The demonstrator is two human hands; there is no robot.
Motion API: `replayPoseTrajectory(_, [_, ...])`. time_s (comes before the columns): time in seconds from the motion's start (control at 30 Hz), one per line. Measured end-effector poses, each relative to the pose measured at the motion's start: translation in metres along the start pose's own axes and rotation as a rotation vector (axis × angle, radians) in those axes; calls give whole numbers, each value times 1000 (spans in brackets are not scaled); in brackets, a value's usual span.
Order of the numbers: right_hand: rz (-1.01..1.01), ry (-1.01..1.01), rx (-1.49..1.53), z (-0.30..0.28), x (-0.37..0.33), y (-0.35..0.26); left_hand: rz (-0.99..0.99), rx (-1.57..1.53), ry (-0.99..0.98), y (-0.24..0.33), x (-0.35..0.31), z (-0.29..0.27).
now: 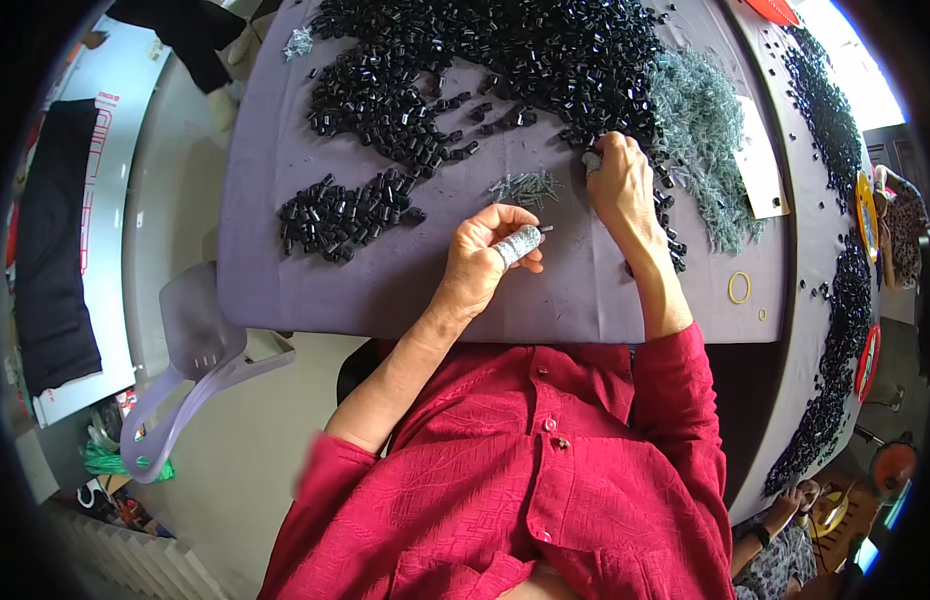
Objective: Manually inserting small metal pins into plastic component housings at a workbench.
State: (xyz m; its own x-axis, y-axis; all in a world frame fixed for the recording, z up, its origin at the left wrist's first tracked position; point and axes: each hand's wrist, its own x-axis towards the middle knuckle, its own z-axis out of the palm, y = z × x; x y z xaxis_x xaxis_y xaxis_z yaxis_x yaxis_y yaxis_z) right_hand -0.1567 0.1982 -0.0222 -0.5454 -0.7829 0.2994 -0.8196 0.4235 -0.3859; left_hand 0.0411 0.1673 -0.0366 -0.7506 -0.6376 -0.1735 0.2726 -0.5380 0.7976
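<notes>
My left hand (481, 255) is closed in a pinch above the table, its thumb wrapped in pale tape. A thin metal pin (547, 229) sticks out past its fingertips. Just beyond lies a small heap of metal pins (525, 188). My right hand (625, 188) has its fingers curled down at the near edge of a large heap of small black cylindrical parts (555, 60); it also wears tape on the thumb. What those fingertips hold is hidden. A smaller group of finished-looking black parts (347, 215) lies to the left.
A broad heap of grey metal pins (703, 140) lies right of my right hand, beside a pale card (760, 170). A yellow rubber band (738, 288) is near the right edge. A chair (200, 320) stands left. Another person (780, 545) sits by a second table (785, 440) with black parts.
</notes>
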Motion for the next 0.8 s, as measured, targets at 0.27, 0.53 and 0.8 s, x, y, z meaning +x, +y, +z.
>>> replayPoseTrajectory(0.27, [-18,-24,79,-22,-15,-15,10,30,7,-2,-2,1])
replayPoseTrajectory(0.53, [342,-325,956,-50,-80,-20,25,112,22,3,-4,6])
replayPoseTrajectory(0.8, [338,-297,1149,-39,-95,-27,53,277,22,2,-4,11])
